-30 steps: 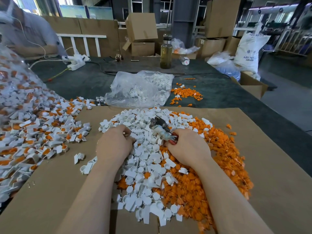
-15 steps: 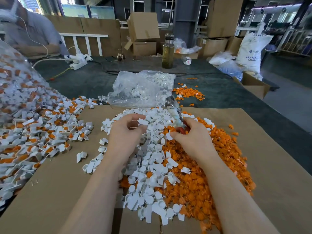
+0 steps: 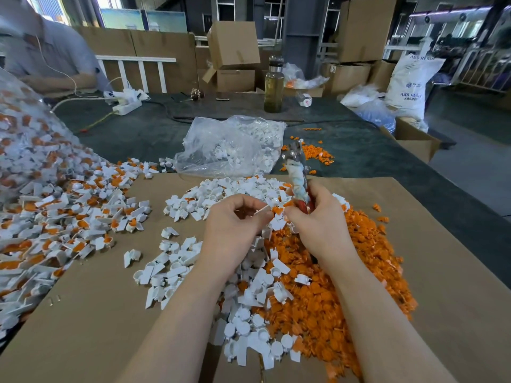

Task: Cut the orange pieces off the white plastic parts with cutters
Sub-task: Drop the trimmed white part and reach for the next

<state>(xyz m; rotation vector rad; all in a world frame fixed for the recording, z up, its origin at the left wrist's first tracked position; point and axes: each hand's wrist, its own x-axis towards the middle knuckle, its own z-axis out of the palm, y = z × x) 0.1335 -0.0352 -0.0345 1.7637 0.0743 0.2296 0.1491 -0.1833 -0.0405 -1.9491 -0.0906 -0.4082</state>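
The left hand [image 3: 235, 228] pinches a white part [image 3: 264, 210] with its orange piece [image 3: 277, 210], above the heap. Beside it, the right hand [image 3: 318, 225] grips the cutters [image 3: 297, 175], tip pointing away. If the small part slips, the blades may nip a fingertip.

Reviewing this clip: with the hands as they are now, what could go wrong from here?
The left hand pinches a small white part right beside the right hand holding the cutters; a fingertip may get nipped. The cut orange pile touches the white pile, so pieces may mix.
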